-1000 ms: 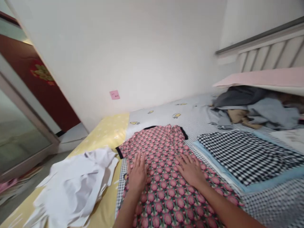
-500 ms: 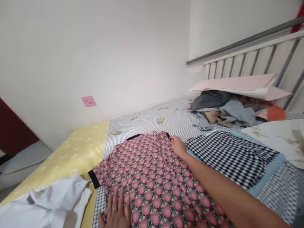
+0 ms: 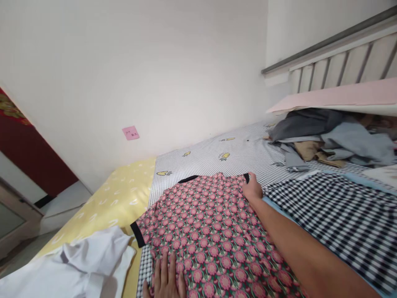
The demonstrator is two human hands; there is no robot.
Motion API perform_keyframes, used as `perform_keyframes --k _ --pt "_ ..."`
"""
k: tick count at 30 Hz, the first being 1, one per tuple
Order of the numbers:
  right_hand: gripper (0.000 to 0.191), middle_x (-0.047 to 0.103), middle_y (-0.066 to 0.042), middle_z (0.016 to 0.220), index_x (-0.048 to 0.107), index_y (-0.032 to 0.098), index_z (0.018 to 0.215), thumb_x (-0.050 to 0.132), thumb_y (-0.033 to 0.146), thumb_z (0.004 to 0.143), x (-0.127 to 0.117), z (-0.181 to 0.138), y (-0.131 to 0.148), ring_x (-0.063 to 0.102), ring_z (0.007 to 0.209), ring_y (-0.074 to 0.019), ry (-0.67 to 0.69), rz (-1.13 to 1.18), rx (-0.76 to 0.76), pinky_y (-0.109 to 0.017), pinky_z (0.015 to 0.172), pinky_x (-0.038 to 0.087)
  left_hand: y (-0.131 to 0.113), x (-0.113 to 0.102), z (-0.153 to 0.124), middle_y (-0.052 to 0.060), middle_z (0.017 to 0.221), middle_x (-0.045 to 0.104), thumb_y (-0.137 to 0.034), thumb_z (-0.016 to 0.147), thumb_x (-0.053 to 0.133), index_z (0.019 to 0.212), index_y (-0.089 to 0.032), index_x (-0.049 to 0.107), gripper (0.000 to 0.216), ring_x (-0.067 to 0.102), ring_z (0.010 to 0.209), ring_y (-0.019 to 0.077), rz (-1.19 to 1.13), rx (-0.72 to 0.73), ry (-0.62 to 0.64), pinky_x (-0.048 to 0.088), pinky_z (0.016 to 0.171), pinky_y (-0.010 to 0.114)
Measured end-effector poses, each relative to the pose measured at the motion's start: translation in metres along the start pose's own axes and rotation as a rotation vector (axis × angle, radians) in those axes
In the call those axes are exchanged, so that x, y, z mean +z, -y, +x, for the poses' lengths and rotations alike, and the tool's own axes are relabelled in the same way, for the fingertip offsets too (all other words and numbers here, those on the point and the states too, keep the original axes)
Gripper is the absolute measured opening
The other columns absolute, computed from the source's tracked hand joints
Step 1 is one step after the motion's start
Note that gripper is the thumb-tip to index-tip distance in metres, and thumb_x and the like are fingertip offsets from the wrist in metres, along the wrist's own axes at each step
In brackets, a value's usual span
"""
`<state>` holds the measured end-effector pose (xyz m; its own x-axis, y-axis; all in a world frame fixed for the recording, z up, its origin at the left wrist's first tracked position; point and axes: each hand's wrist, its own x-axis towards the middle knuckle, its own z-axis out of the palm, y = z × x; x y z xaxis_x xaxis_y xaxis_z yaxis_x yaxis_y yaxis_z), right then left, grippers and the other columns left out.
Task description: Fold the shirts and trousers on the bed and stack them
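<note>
A short-sleeved shirt (image 3: pixel 211 231) with pink flowers on dark green lies spread out on the bed, its black-edged neck toward the wall. My left hand (image 3: pixel 167 278) rests flat on the shirt's lower left side, fingers spread. At the far right, my right hand (image 3: pixel 252 188) grips the shirt by its sleeve, close to the black cuff; the fingertips are partly hidden. The other sleeve, with a black cuff (image 3: pixel 137 234), points out to the left.
White folded clothing (image 3: pixel 89 256) lies at the left on a yellow sheet (image 3: pixel 130 178). To the right are a black-and-white checked garment (image 3: pixel 335 211) and a heap of grey and tan clothes (image 3: pixel 328 136) under a pink board (image 3: pixel 338 97). A wall and headboard (image 3: pixel 338 68) bound the bed.
My right hand has drawn the sleeve outward to the right, so it lies straighter and farther from the neck. My left hand stays flat on the shirt. The view has turned slightly left.
</note>
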<state>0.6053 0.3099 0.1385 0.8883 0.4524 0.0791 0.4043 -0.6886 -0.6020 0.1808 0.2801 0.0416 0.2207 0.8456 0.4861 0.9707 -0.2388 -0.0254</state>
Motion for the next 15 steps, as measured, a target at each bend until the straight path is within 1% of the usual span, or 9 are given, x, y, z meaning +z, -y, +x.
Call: perform_keyframes --k 1,3,5,7,9,10,12,13,15 --pt "0.063 0.064 -0.017 0.128 0.032 0.028 0.157 0.044 0.023 0.095 -0.003 -0.003 -0.001 0.067 0.11 -0.0281 -0.027 -0.012 -0.041 -0.039 0.088 0.051 0.0 -0.001 0.001 0.003 0.159 0.043 -0.034 0.098 0.033 0.15 -0.035 0.045 0.052 0.041 0.147 0.0295 0.0 0.004 0.022 0.022 0.121 0.065" --pt "0.066 0.051 -0.019 0.147 0.034 0.031 0.158 0.046 0.021 0.094 -0.008 -0.009 0.0 0.057 0.126 -0.0335 -0.058 -0.043 -0.119 -0.048 0.101 0.045 -0.001 -0.005 0.002 0.004 0.16 0.04 -0.034 0.098 0.032 0.15 -0.033 0.044 0.053 0.038 0.149 0.0304 0.0 0.006 0.06 0.023 0.12 0.066" --pt "0.063 0.036 -0.018 0.161 0.04 0.031 0.156 0.049 0.021 0.094 -0.011 -0.016 0.006 0.042 0.141 -0.0401 -0.094 -0.129 -0.225 -0.06 0.112 0.031 -0.002 -0.008 0.002 0.003 0.161 0.038 -0.034 0.098 0.03 0.151 -0.034 0.042 0.054 0.038 0.149 0.0297 0.004 -0.001 0.075 0.024 0.12 0.066" --pt "0.059 0.026 -0.014 0.168 0.044 0.031 0.154 0.046 0.021 0.095 -0.01 -0.029 0.017 0.026 0.15 -0.0427 -0.148 -0.238 -0.39 -0.066 0.117 0.016 -0.003 -0.01 0.003 0.001 0.161 0.038 -0.035 0.099 0.031 0.152 -0.036 0.04 0.054 0.039 0.148 0.0289 0.009 -0.007 0.074 0.024 0.12 0.065" --pt "0.058 0.025 -0.011 0.169 0.044 0.031 0.153 0.044 0.021 0.097 -0.002 -0.052 0.031 0.02 0.153 -0.0402 -0.159 -0.3 -0.629 -0.065 0.119 0.01 -0.003 -0.011 0.003 0.001 0.161 0.039 -0.035 0.099 0.03 0.152 -0.037 0.038 0.054 0.039 0.148 0.0284 0.017 -0.006 0.073 0.024 0.12 0.065" --pt "0.057 0.026 -0.01 0.169 0.044 0.032 0.153 0.044 0.022 0.097 0.005 -0.067 0.037 0.021 0.153 -0.0379 -0.128 -0.292 -0.756 -0.064 0.12 0.01 -0.003 -0.011 0.003 0.001 0.161 0.039 -0.036 0.099 0.03 0.153 -0.037 0.038 0.054 0.038 0.149 0.0286 0.022 -0.001 0.076 0.025 0.119 0.065" --pt "0.054 0.029 -0.01 0.168 0.045 0.032 0.152 0.046 0.03 0.099 0.023 -0.098 0.043 0.028 0.151 -0.0332 0.033 -0.252 -1.038 -0.058 0.121 0.016 -0.002 -0.012 0.002 0.001 0.161 0.04 -0.036 0.1 0.028 0.153 -0.036 0.037 0.054 0.037 0.149 0.0293 0.032 0.013 0.084 0.025 0.119 0.064" --pt "0.052 0.028 -0.01 0.168 0.046 0.032 0.152 0.046 0.04 0.1 0.032 -0.111 0.042 0.031 0.15 -0.0328 0.123 -0.224 -1.122 -0.056 0.121 0.02 -0.001 -0.012 0.002 0.001 0.161 0.04 -0.036 0.1 0.028 0.153 -0.036 0.036 0.054 0.037 0.15 0.0293 0.037 0.019 0.089 0.025 0.12 0.064" --pt "0.055 0.028 -0.011 0.168 0.046 0.033 0.152 0.04 0.053 0.101 0.049 -0.124 0.035 0.032 0.15 -0.033 0.246 -0.202 -1.142 -0.057 0.12 0.023 0.002 -0.01 0.001 0.0 0.161 0.04 -0.036 0.1 0.028 0.155 -0.037 0.032 0.055 0.037 0.149 0.0284 0.045 0.03 0.096 0.023 0.121 0.063"
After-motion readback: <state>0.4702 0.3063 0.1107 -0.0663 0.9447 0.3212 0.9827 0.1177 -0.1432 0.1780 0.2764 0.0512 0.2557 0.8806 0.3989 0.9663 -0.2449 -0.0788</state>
